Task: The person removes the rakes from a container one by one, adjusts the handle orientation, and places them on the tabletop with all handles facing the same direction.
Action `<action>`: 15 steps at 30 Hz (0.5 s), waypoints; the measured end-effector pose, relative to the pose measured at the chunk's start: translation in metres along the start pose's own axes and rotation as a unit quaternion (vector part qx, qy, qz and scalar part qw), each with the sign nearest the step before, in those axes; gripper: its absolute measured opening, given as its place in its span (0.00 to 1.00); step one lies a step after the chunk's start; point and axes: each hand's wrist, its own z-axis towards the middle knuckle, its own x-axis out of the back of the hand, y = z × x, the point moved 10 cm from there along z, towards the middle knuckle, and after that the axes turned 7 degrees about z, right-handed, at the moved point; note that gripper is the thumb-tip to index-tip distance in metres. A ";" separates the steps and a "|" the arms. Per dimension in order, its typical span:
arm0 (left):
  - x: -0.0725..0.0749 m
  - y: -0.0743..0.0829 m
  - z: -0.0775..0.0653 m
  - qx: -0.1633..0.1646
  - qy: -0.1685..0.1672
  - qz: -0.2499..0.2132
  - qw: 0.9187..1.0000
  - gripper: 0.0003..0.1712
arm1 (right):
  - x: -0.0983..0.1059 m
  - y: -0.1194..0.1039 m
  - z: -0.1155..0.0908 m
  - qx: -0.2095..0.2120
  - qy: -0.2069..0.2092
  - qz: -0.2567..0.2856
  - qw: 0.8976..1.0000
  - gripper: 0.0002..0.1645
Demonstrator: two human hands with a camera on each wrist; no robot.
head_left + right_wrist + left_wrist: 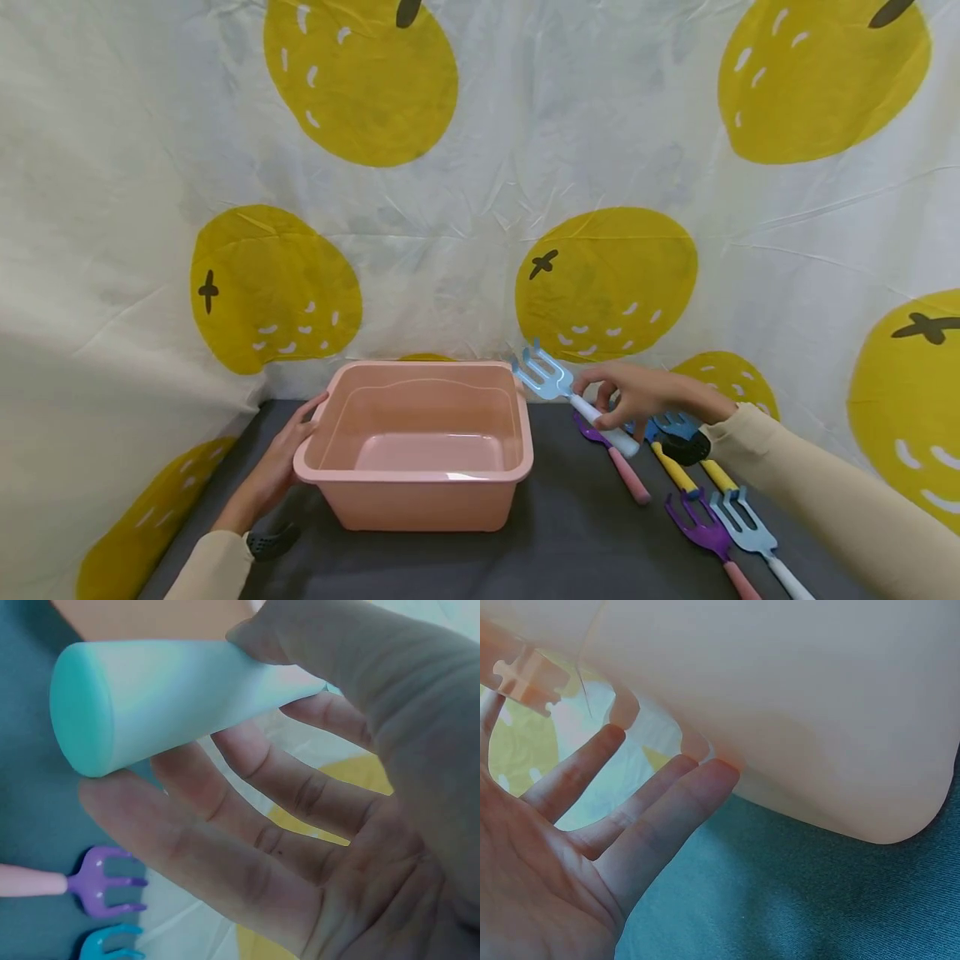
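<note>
A pink plastic basin [420, 504] stands upright on the dark table, its visible inside bare. My left hand [276, 457] is at its left side. Fairly straight, spread fingertips touch the basin's outer wall [817, 697] in the left wrist view. To the right of the basin, my right hand [637, 392] holds a light blue garden hand fork [547, 377] in the air, pinching its white handle [172, 701] between thumb and fingers. The fork's tines point up and left, close to the basin's right rim. Below the handle's end lies a purple-headed tool with a pink handle [628, 477].
Several more garden tools lie at the right: a purple fork [701, 525], a light blue fork [746, 521], and blue-headed tools with yellow handles [675, 468], partly behind the right wrist. A fruit-patterned cloth [480, 192] hangs behind the table.
</note>
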 end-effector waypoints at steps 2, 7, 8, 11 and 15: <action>0.000 0.000 -0.002 0.002 0.002 0.006 1.000 0.36 | 0.001 0.008 -0.007 0.003 0.006 -0.002 1.000 0.26; -0.002 -0.001 -0.007 0.011 0.006 0.003 1.000 0.36 | -0.001 0.024 -0.025 0.018 0.013 0.012 1.000 0.28; -0.003 -0.001 -0.008 0.010 0.006 0.001 1.000 0.36 | -0.002 0.028 -0.028 0.021 0.014 0.020 0.999 0.28; -0.005 0.000 -0.011 0.006 0.007 -0.001 1.000 0.35 | -0.007 0.043 -0.040 0.025 0.015 0.050 0.998 0.28; -0.005 0.002 -0.016 -0.002 0.008 0.001 1.000 0.36 | -0.018 0.065 -0.056 0.028 0.016 0.083 0.996 0.29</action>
